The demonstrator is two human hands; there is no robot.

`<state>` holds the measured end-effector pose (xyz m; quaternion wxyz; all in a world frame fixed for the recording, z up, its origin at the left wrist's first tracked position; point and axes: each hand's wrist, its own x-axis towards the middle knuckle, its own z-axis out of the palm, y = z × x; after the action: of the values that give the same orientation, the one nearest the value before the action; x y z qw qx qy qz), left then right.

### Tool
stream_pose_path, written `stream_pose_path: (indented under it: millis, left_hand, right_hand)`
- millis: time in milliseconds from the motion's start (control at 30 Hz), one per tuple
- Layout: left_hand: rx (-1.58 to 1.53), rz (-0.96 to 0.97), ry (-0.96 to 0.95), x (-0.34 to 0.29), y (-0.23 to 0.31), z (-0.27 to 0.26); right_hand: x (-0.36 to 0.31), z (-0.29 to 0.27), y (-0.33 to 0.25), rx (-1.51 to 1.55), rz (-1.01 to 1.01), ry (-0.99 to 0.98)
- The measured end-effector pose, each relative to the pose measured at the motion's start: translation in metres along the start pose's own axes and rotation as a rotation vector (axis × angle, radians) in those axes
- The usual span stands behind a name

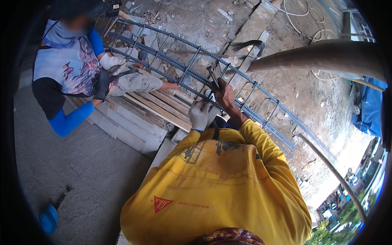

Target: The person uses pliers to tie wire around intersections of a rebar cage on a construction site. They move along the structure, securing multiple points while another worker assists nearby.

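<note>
Just ahead of the yellow shirt [220,175], the cage [188,70] of ribbed bars lies under both hands, its long axis slanting from far left to near right. Square stirrups [191,63] cross it at intervals. The right hand [224,94], bare, is over the middle of the cage, its fingers clenched round a dark tool [212,75]. The tool's head pokes out past the fist, forward and a little left, so it points across the bars more than along them. The left hand [199,115], pale-gloved, sits nearer the body and further left, at the cage's near edge; its fingers curl toward the bar there, but I cannot tell whether they grip it or something thin beside it. The 2 hands are close together, the right further forward and so nearer the far bar. Beyond that bar, a sheaf of black wire [250,44] lies over a narrow board [246,66], ahead and to the right, nearer the right hand. Planks [159,107] lie on the near side, left of the left hand. A co-worker [67,67] is by the cage's far-left stretch, well apart from these 2 hands.
</note>
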<state>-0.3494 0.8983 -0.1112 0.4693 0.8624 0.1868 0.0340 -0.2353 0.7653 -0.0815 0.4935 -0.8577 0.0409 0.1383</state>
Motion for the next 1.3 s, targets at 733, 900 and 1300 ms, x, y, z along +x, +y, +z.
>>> stream_pose_path:
  millis: [733,900,1300]
  left_hand:
    - [0.012,0.366,-0.192,0.031,-0.052,-0.006]
    - [-0.172,0.028,-0.428,0.039,-0.036,-0.023]
    - [-0.130,0.003,-0.383,0.048,-0.025,-0.017]
  right_hand:
    - [-0.086,-0.021,0.043,-0.556,-0.697,-0.520]
    - [-0.085,-0.014,0.054,-0.581,-0.641,-0.591]
    - [-0.102,-0.057,0.002,0.009,-0.142,-0.217]
